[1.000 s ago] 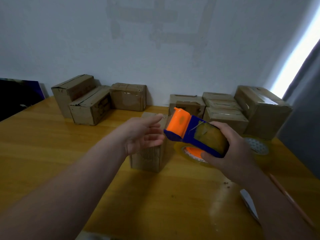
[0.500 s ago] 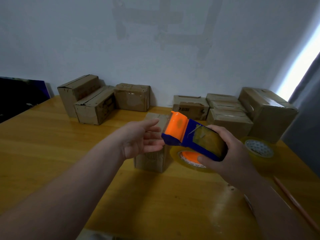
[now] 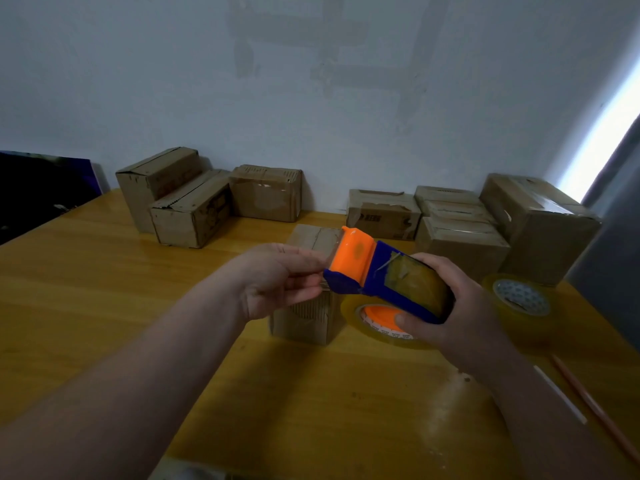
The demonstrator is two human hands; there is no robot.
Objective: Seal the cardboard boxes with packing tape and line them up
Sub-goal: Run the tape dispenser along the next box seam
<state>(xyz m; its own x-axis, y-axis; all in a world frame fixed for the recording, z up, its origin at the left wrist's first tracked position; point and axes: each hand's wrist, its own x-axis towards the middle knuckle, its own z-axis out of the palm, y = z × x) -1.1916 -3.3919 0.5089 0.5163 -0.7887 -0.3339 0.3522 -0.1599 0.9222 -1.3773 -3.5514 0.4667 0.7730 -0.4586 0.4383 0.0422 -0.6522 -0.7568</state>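
Right hand (image 3: 460,306) grips tape dispenser (image 3: 384,282); left hand (image 3: 277,278) pinches tape end (image 3: 329,258) above small box (image 3: 304,322).

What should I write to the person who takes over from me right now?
Left hand pinches the tape end at the dispenser mouth; right hand grips the dispenser.
Both hover over the near box, whose top seam seems untaped.
Other boxes stand by the wall, several showing tape. A spare tape roll lies to the right.
Left: tape the near box, line it up.
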